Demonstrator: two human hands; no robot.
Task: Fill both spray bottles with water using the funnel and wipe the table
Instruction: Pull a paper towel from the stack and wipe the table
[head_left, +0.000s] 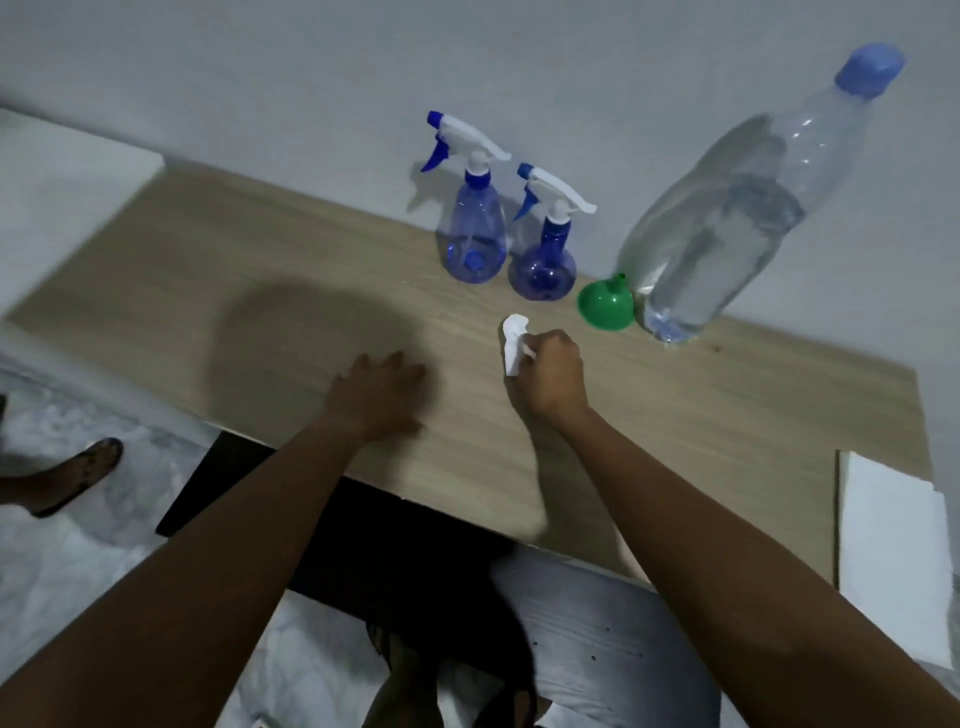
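Wooden table (208, 270) runs across the middle of the frame against a pale wall; the right hand (553, 376), at centre, has its fingers curled tight around a crumpled white tissue (514, 343), pressed to the tabletop just below the bottles; the left hand (379, 389), left of centre, lies flat on the wood with fingers spread and nothing in it, apparently steadying. Two blue spray bottles stand upright at upper centre, close together and near the wall: the taller conical spray bottle (472, 228) on the left, the round-bellied spray bottle (543, 260) just right of it; both have trigger heads fitted; each appears to hold some water, though the level cannot be judged with certainty. A green funnel (605, 306) lies on the table just right of the round bottle, beside the base of a large clear water bottle (727, 218) with a blue cap on, part full, at upper right. A folded white cloth or paper (888, 530) sits at the lower right edge. Assessment: filling looks complete and wiping is the step in hand; the next move calls for sweeping the tissue across the remaining surface, with care near the bottles and funnel, which a careless stroke could topple.
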